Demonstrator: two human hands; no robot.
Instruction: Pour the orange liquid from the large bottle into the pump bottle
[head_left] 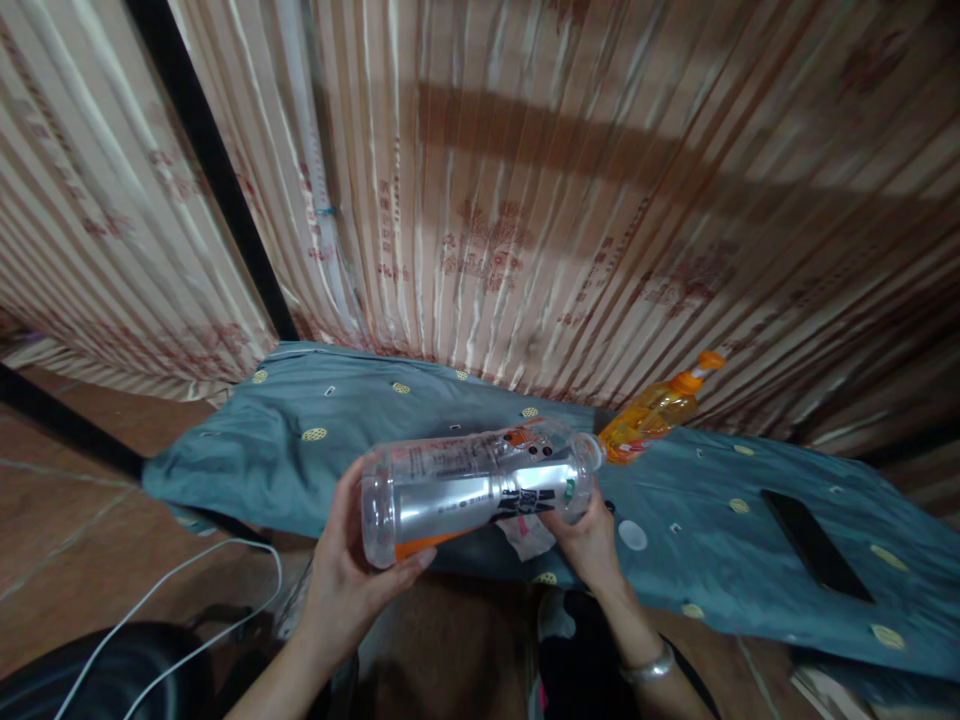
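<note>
Two-handed hold: the L hand [351,575] cups the base end of a lg. clear plastic bottle [457,495], thumb along its lower near side, while the R hand [592,540], w/ a silver bracelet [649,665] at the wrist, grips it from below nr. the neck; both hands are curled to approx. the bottle's girth, some fingers hidden behind it. The bottle is held up by the nr. edge of a cloth-covered tabletop [360,405], long axis running L to R, neck tipped slightly up, so the R hand is nearer the mouth. That mouth points R, toward an orange pump bottle [649,422] on the tabletop; can't tell if the two touch. Also there: a crumpled wrapper [527,542], a white disc [632,535] just beside the R hand and, farther R, a dark phone [816,545]. Behind hangs a pleated curtain [480,250].
</note>
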